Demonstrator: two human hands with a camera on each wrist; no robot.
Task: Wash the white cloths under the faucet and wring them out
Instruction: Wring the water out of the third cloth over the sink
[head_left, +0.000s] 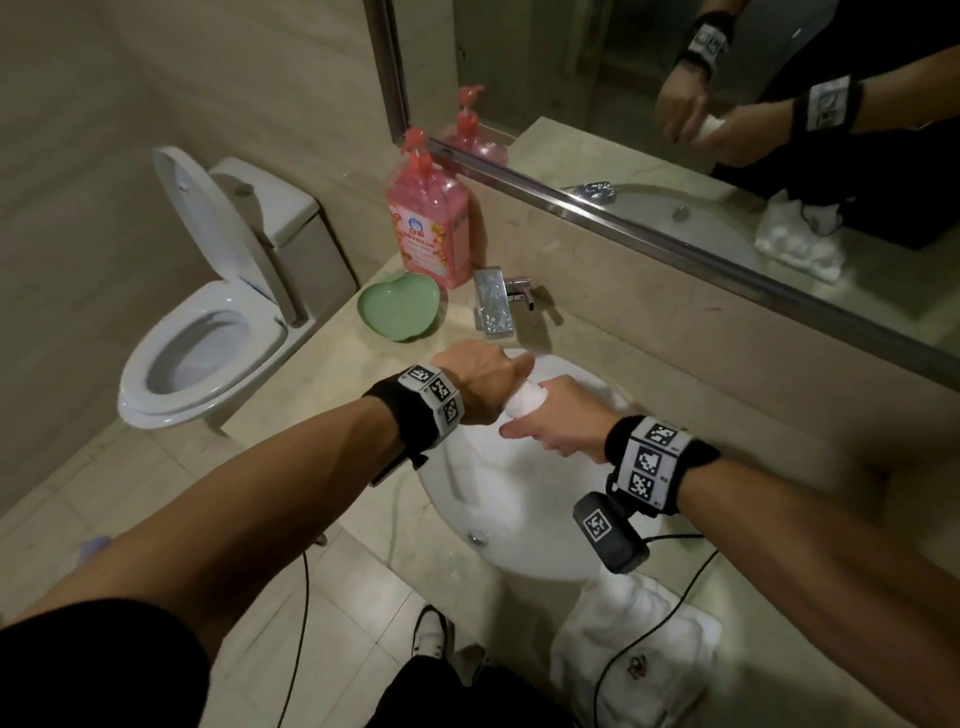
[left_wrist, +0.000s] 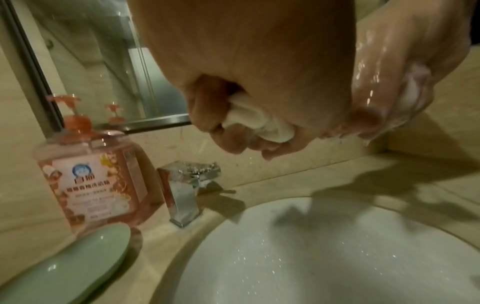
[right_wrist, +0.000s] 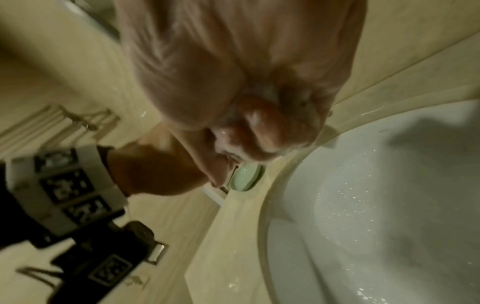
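The sink (head_left: 519, 545) sits in the counter (head_left: 779, 374), its faucet (head_left: 493, 306) showing no stream. Over the basin, the left hand (head_left: 483, 384) and right hand (head_left: 561, 421) each close their fingers (left_wrist: 231, 142) tightly round opposite ends of one rolled white cloth (head_left: 525, 401), wet and sudsy. To wring well, I would twist the fists in opposite directions, keeping the roll low over the basin so water drains inside. More white cloths (head_left: 639, 649) wait on the counter's near edge.

The faucet (head_left: 494, 304) is shiny chrome metal. The basin (head_left: 498, 525) is glossy white ceramic, wet-speckled. The cloth (left_wrist: 262, 121) looks soft and soaked.
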